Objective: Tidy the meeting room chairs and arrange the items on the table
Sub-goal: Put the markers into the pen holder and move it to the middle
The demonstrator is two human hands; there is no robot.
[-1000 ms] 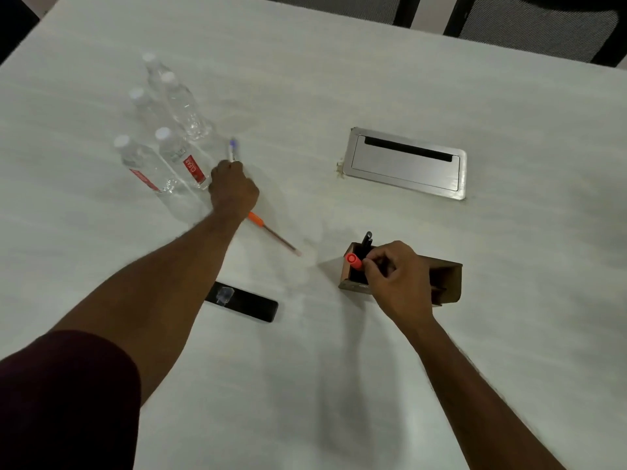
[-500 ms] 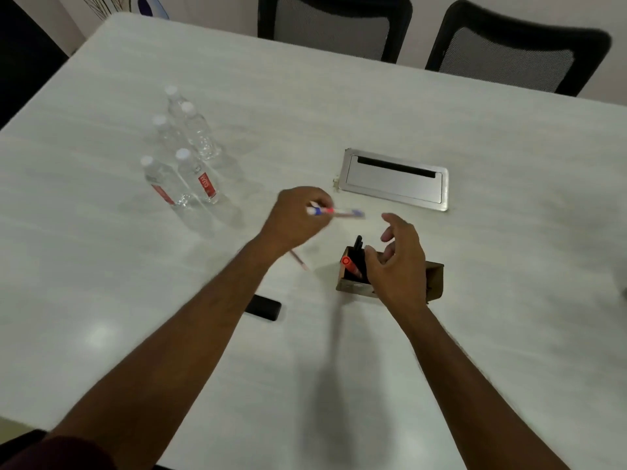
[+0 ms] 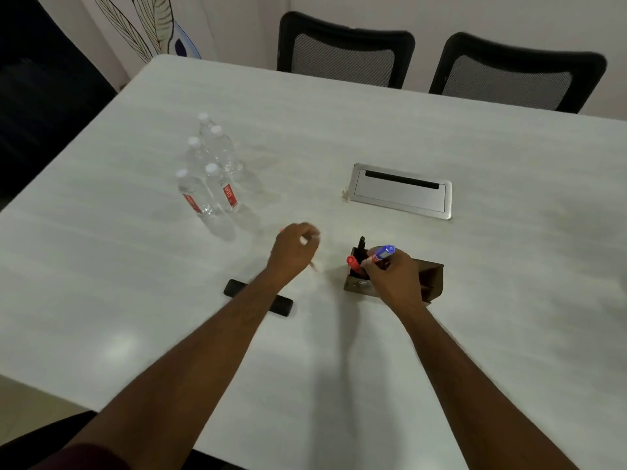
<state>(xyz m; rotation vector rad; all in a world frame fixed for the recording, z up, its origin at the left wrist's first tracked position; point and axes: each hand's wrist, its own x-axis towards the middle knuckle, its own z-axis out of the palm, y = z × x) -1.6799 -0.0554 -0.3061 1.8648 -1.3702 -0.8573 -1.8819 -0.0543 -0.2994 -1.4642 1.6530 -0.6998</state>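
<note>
A brown pen holder (image 3: 432,279) stands on the white table (image 3: 509,266) with a red marker (image 3: 353,262) and a black pen (image 3: 361,244) upright in its left compartment. My right hand (image 3: 393,279) is shut on a blue-capped pen (image 3: 383,252), held at an angle just above that compartment. My left hand (image 3: 293,247) is blurred, its fingers curled over an orange pen (image 3: 314,266) that lies on the table left of the holder. Whether it grips the pen does not show.
Several water bottles (image 3: 210,171) stand grouped at the left. A black phone (image 3: 281,305) lies partly under my left forearm. A metal cable box (image 3: 400,195) is set into the table behind the holder. Two black mesh chairs (image 3: 342,52) (image 3: 512,72) stand at the far edge.
My left hand carried the blue-capped pen from beside the bottles to my right hand, which let go of the red marker and took it. The left hand moved back over the orange pen.
</note>
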